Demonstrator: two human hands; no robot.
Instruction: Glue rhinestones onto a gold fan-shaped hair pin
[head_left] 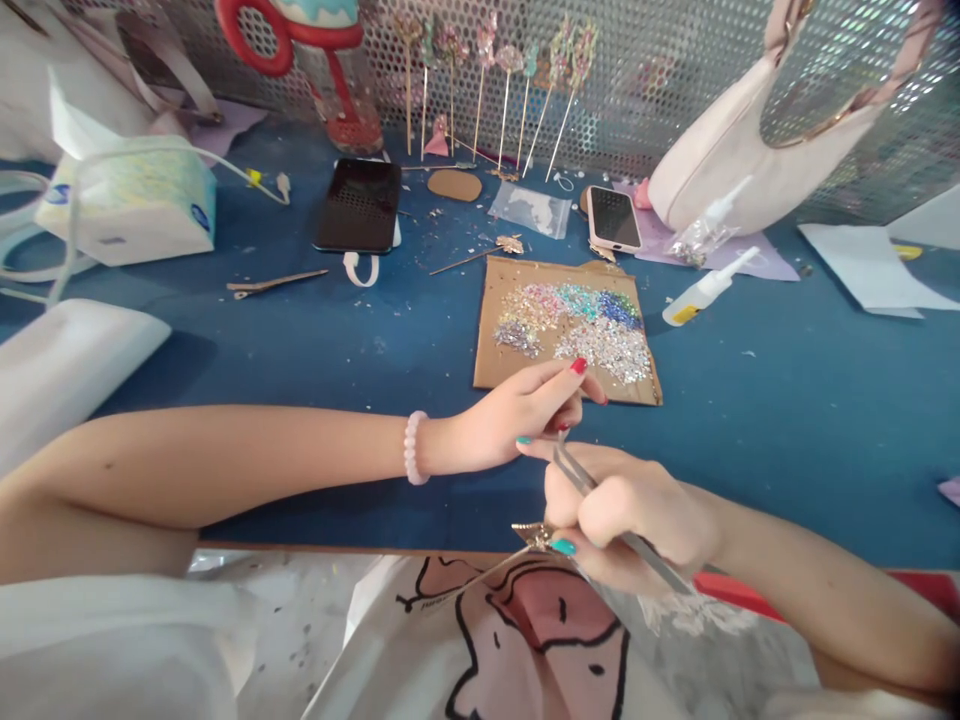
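My right hand (pixel 630 510) is closed round metal tweezers (pixel 649 560), whose tips reach up to the curled fingers of my left hand (pixel 525 410). Between the right thumb and fingers is also a gold ornament (pixel 534 535) on a thin stick, over my lap at the table's front edge. The left hand's fingers are bent together at the near edge of a cardboard piece (pixel 491 350); whatever they may hold is hidden. On that cardboard lie heaps of small sequins (pixel 607 350) in white, blue, turquoise, pink and yellow.
A glue bottle (pixel 701 295) lies right of the cardboard. Behind it are a white phone (pixel 615 218), a plastic bag (pixel 531 210) and a white handbag (pixel 727 150). A black phone (pixel 360 205), scissors (pixel 277 284) and a tissue pack (pixel 135 200) lie leftward. Several decorated sticks (pixel 480 110) stand behind.
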